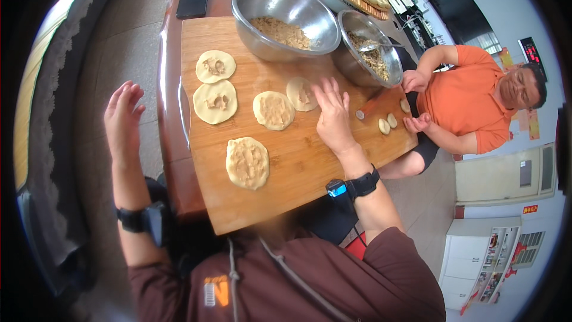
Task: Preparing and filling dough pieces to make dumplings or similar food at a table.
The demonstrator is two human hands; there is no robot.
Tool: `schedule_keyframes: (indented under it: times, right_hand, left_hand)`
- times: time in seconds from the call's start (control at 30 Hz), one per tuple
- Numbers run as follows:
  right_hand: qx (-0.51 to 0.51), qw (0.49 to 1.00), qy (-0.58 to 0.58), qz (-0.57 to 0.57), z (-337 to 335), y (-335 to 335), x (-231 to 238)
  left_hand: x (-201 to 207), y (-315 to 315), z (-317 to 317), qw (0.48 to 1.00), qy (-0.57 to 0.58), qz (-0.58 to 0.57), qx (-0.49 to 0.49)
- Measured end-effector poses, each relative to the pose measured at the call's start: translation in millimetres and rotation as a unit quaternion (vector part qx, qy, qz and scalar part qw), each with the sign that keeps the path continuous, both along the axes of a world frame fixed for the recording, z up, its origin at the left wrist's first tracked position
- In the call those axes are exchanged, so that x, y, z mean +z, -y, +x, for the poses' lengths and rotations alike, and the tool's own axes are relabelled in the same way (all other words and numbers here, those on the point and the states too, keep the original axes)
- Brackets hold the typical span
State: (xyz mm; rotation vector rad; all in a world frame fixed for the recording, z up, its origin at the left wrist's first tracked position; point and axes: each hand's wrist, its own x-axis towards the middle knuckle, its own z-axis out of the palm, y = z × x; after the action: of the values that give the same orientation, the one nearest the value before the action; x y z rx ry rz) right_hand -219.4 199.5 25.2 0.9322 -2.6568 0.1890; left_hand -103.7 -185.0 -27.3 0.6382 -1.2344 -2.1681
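Note:
My right hand [333,113] is over the wooden board [292,173], palm down with fingers stretched out, holding nothing. Its fingertips lie beside a dough round [300,95] with some filling on it; whether they touch is unclear. Left of that sits another dough round [274,110] covered in a pale brown paste. A third coated dough round [248,163] lies closer to me. Two dough rounds [215,67] with a dab of paste in the middle sit at the board's left. Off the board's left edge, my left hand [125,116] is raised, fingers loosely bent, nothing visible in it.
A large steel bowl [256,36] of paste and a smaller steel bowl [351,62] with filling and a spoon stand at the back. A phone [193,0] lies far left. At the right, a person in orange [465,98] works near small dough pieces [384,126].

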Motion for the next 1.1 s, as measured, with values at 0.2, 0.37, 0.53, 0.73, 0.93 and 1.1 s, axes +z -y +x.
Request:
schedule_keyframes:
  times: [0.2, 0.37, 0.53, 0.73, 0.93, 1.1]
  right_hand:
    - [0.004, 0.998, 0.024, 0.053, 8, -4, -3]
    - [0.003, 0.998, 0.049, 0.051, 13, -14, -6]
    - [-0.023, 0.995, 0.09, -0.043, -2, 6, 12]
    - [-0.037, 0.989, 0.141, -0.029, 0, 23, 0]
    - [-0.016, 0.995, 0.094, -0.007, 9, 22, -9]
    - [-0.074, 0.991, 0.09, -0.067, -8, 5, -10]
  left_hand:
    - [1, 1, 4, 1.0, 0.01, -0.002, 0.024]
    - [2, 0, 2, 1.0, 0.003, -0.001, 0.014]
    - [5, -2, 2, 1.0, 0.008, -0.003, 0.014]
    - [4, -3, 1, 1.0, 0.009, -0.001, 0.015]
    - [5, -4, -1, 1.0, 0.016, -0.01, 0.017]
    - [3, -3, 0, 0.999, 0.021, -0.014, 0.021]
